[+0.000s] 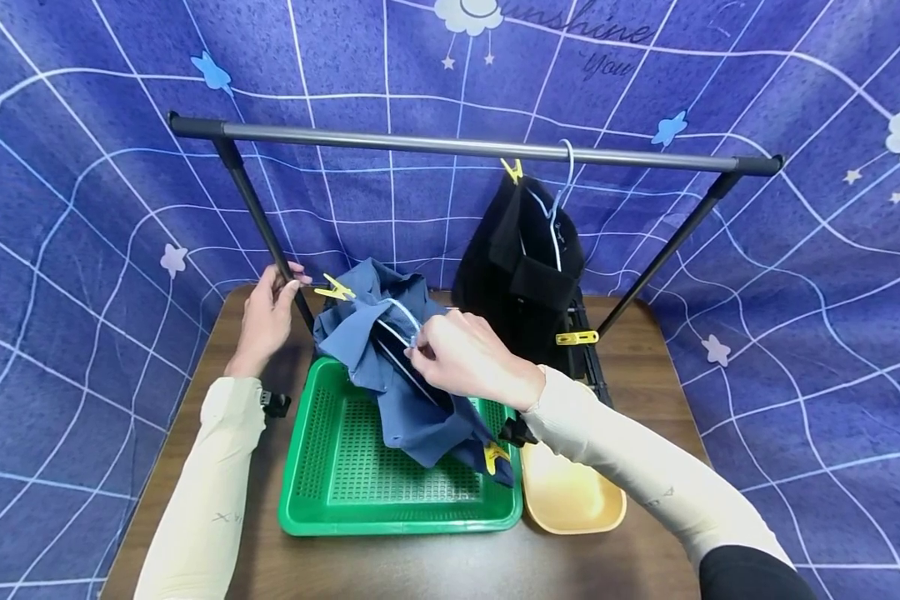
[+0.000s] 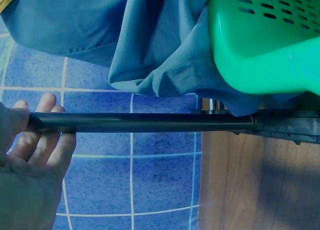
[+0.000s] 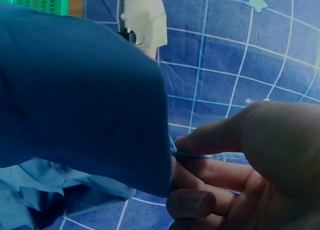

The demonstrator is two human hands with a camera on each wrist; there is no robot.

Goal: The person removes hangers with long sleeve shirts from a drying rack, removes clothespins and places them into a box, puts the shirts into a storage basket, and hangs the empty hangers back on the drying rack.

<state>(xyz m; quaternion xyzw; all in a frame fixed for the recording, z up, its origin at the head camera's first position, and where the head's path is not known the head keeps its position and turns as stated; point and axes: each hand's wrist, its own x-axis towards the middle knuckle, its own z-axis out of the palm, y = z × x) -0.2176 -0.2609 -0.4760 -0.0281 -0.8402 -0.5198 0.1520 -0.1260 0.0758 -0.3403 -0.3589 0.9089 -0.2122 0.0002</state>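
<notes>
In the head view my right hand (image 1: 468, 354) pinches a pale blue hanger (image 1: 399, 308) near its hook, between thumb and forefinger. Navy trousers or a similar blue garment (image 1: 420, 417) hang bunched from that hanger, over the green basket. One yellow clip (image 1: 335, 288) grips the cloth at the upper left, another yellow clip (image 1: 495, 456) at the lower right. My left hand (image 1: 266, 321) holds the black left post (image 2: 150, 122) of the clothes rack, its thumb and fingers on opposite sides. The right wrist view shows cloth covering much of the hanger.
A grey rail (image 1: 390, 139) spans the rack above. From it hangs a black garment (image 1: 487, 267) on another hanger, with a yellow clip (image 1: 512, 171). A green basket (image 1: 401, 527) and a yellow basin (image 1: 570, 517) stand on the wooden table (image 1: 390, 571). Another yellow clip (image 1: 576, 337) is at right.
</notes>
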